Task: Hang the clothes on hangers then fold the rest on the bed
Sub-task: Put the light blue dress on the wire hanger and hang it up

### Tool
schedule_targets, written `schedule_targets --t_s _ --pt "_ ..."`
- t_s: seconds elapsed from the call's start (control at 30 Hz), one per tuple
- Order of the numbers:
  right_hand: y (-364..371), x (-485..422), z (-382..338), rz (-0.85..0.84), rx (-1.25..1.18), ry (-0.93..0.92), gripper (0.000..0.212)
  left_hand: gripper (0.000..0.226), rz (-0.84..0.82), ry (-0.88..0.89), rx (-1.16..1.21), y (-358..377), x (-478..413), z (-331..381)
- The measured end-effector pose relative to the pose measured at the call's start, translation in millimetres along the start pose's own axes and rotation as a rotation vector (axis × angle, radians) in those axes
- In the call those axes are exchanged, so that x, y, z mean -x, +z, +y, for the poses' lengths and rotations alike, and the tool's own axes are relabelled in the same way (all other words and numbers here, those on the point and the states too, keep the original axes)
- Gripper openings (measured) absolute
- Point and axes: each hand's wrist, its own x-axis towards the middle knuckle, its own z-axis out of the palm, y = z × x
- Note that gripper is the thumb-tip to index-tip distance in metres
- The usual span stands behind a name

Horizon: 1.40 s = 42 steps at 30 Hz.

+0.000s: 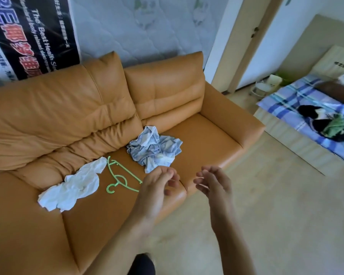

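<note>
On the orange leather sofa [211, 139] lie a crumpled white garment [75, 185], green plastic hangers [119, 177] beside it, and a crumpled blue-and-white striped garment [155, 149] further right. My left hand [157, 187] hovers over the seat's front edge, just right of the hangers, fingers loosely curled and holding nothing. Level with it, out past the sofa's edge, my right hand [214, 183] is also loosely curled and holds nothing. At the far right stands the bed [282, 100] with a blue checked sheet, and dark and green clothes [330, 124] lie on it.
A mattress in printed wrapping [127, 26] leans on the wall behind the sofa. A doorway [252, 42] opens to the right of the sofa. A small white bin and stool [266, 86] sit near the bed's head. Pale floor [266, 205] lies between sofa and bed.
</note>
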Motion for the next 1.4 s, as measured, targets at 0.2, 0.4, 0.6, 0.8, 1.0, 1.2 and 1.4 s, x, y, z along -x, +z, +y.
schedule_targets --t_s 0.2,0.4,0.6,0.8,1.0,1.2,1.4 --pt "11 -103 12 -0.067 0.063 0.07 0.012 0.014 0.075 -0.056 0.036 20 -104 -15" --pt "31 -214 10 -0.131 0.184 0.14 0.017 0.022 0.142 -0.103 0.101 35 -226 0" --pt "65 -307 35 -0.206 0.26 0.285 0.009 0.023 0.211 -0.105 0.06 18 -315 25" --pt "120 -378 95 -0.41 0.33 0.486 0.009 0.012 0.485 -0.226 0.125 -11 -369 7" --pt "153 -437 182 -0.592 0.508 0.716 0.019 0.025 0.794 -0.297 0.139 -32 -387 -19" --pt "167 -501 263 -0.684 0.755 0.766 0.021 0.024 0.922 -0.409 0.178 -25 -415 -47" --pt "170 -549 338 -0.933 1.073 0.583 0.043 0.022 0.926 -0.492 0.205 -18 -458 -88"
